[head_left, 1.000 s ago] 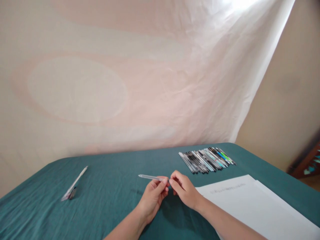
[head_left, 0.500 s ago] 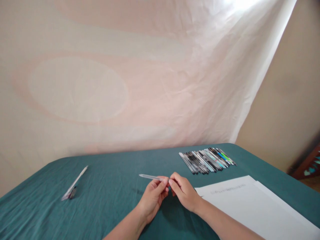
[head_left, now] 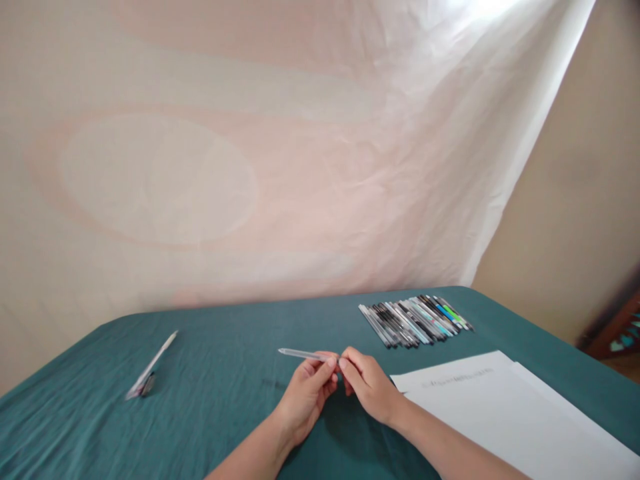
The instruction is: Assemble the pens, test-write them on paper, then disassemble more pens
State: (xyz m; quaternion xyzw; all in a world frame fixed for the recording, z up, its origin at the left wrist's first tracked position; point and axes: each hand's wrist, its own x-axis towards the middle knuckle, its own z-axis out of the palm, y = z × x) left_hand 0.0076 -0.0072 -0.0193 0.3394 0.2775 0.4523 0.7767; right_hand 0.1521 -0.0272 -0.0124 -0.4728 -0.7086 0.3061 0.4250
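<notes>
A clear, whitish pen [head_left: 299, 353] lies nearly level between my two hands, low in the middle of the head view. My left hand [head_left: 311, 393] is closed on its barrel, thumb on top, with the far end sticking out to the left. At the pen's right end, my right hand [head_left: 367, 385] pinches the tip with thumb and forefinger. The fingers hide that end, so whether a cap is there I cannot make out. Both hands hover just above the green cloth [head_left: 220, 413], and a shadow falls beneath them.
Several pens [head_left: 415, 321] lie side by side in a row at the back right. White paper sheets [head_left: 500, 420] with a line of dark marks lie by my right forearm. To the left are a whitish pen [head_left: 159, 357] and a small dark item [head_left: 147, 385].
My right hand has shifted very slightly to the right at the pen's end. Otherwise the hands, the pen and the things on the cloth look the same.
</notes>
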